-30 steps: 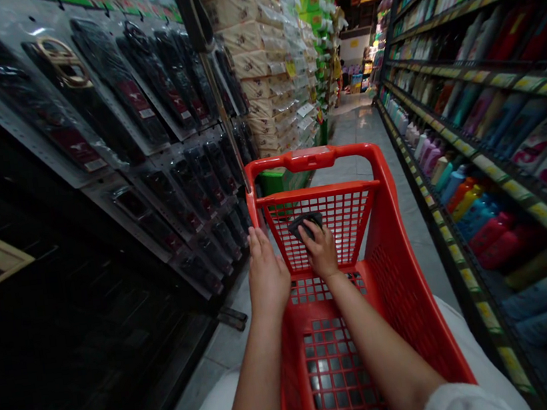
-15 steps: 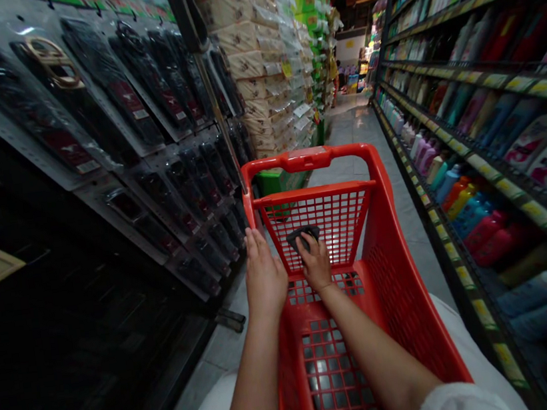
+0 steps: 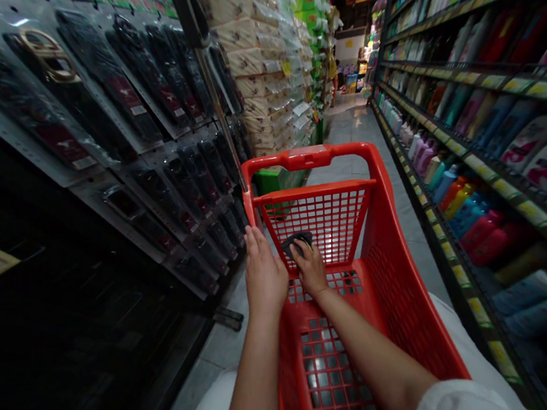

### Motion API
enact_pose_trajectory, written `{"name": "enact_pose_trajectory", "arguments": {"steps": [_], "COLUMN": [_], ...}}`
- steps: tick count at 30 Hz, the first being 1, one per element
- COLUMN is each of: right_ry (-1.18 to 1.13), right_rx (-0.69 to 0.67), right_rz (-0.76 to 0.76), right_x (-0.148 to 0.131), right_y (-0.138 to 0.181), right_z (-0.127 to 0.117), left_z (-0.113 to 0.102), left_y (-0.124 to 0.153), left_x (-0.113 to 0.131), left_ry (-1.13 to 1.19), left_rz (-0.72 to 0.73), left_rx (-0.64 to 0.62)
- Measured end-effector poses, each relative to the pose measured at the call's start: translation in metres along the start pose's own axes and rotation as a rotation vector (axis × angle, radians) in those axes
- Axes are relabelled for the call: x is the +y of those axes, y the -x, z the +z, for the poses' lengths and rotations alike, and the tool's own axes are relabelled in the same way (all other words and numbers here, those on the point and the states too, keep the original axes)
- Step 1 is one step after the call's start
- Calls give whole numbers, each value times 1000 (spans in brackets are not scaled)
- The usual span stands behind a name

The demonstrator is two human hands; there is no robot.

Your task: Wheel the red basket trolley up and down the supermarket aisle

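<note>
A red plastic shopping basket (image 3: 404, 261) with grid walls stands in front of me, tilted in view. My left hand (image 3: 264, 273) is on its left rim, fingers together and stretched along the edge, thumb on the inner side. Inside the basket, my right hand (image 3: 310, 267) grips a dark, cloth-like piece (image 3: 290, 246) against the lower left of the far grid wall (image 3: 331, 221). The fingers partly cover this piece, so its exact kind is unclear. A metal pull rod with a black grip (image 3: 188, 14) rises from the basket's far left corner.
Packaged belts (image 3: 128, 96) hang on a rack at the left. Beyond them rises a stack of wrapped beige packs (image 3: 259, 59). Shelves of bottles (image 3: 459, 197) line the right side. A tiled aisle (image 3: 351, 124) runs ahead between them.
My right hand has slid a little to the left along the far grid wall, carrying the dark piece with it. My left hand stays at the left rim.
</note>
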State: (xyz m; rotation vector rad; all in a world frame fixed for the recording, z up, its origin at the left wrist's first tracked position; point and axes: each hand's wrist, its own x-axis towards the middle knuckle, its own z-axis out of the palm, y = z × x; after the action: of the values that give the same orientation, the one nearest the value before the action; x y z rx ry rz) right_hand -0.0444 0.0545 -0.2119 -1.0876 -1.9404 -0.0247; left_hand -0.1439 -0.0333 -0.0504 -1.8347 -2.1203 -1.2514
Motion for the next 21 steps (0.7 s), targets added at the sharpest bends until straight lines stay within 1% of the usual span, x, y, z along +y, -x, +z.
{"name": "enact_pose_trajectory", "arguments": {"steps": [2, 7, 9, 12, 14, 16, 19, 21], "right_ry": [33, 76, 72, 48, 31, 20, 40, 71], "right_rx": [-21, 159, 189, 179, 211, 280, 377, 382], "right_rz": [-19, 122, 153, 129, 111, 111, 170, 221], "right_x": [5, 34, 35, 26, 20, 18, 22, 27], "right_y": [3, 12, 13, 9, 0, -15, -44, -61], "right_z": [-3, -18, -19, -15, -16, -21, -40, -55], "left_z": [-2, -3, -3, -4, -5, -6, -6, -6], "left_y": [0, 0, -1, -1, -1, 0, 0, -1], "left_x": [0, 0, 0, 1, 2, 1, 0, 0], "left_ry": [-7, 6, 4, -5, -11, -13, 5, 15], "left_rz": [0, 2, -1, -3, -2, 1, 2, -7], "left_rx": [-12, -5, -4, -9, -14, -14, -12, -15]}}
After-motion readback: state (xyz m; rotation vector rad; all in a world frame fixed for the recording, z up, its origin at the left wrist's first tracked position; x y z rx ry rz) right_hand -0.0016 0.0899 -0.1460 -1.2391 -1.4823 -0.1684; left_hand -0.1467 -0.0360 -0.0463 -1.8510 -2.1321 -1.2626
